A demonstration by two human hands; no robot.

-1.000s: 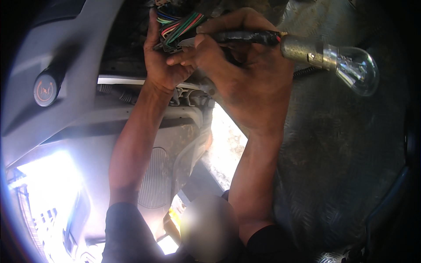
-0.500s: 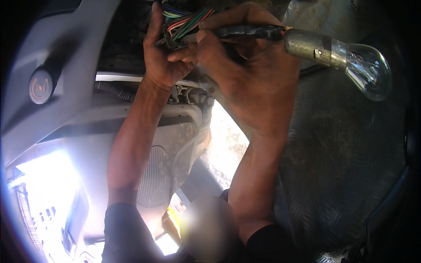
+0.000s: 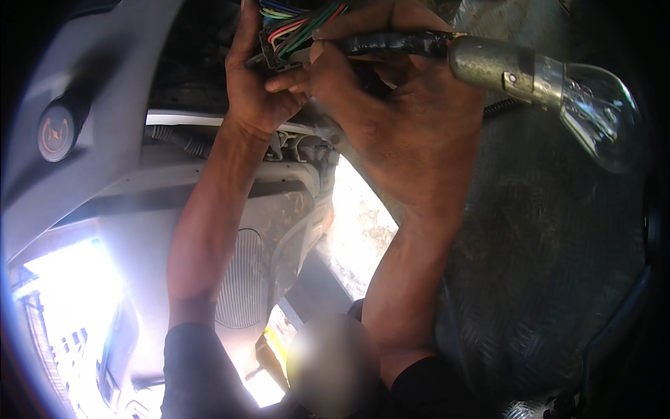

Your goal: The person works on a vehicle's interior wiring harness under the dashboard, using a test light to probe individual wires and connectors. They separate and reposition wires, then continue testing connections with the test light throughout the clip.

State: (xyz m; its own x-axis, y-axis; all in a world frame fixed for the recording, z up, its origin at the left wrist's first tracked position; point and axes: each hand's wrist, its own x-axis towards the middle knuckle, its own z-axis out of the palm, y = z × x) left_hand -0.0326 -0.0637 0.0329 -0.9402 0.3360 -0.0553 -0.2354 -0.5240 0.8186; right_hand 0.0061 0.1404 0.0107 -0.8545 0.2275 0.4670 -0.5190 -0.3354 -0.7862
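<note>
A bundle of coloured wires (image 3: pixel 307 29) runs into a wire connector (image 3: pixel 273 59) at the top of the view. My left hand (image 3: pixel 252 98) is closed around the connector, its thumb up along the left side. Just to the right, my right hand (image 3: pixel 408 133) pinches a test lamp by its black taped stem (image 3: pixel 391 43) between thumb and fingers. The stem's left end points at the connector; whether its tip touches a terminal is hidden by fingers. At the other end, the glass bulb (image 3: pixel 601 115) in its metal base (image 3: pixel 506 70) sticks out to the right, unlit.
A grey panel with a round knob (image 3: pixel 57 129) stands at the left. Below are a corrugated conduit (image 3: pixel 178 138) and a door panel with a speaker grille (image 3: pixel 241 279). Bright light comes through the door gap (image 3: pixel 356 223). Dark patterned flooring (image 3: pixel 537 251) fills the right.
The bulb end of the test lamp has shifted slightly right and down. Both hands keep their grips, with only small movement.
</note>
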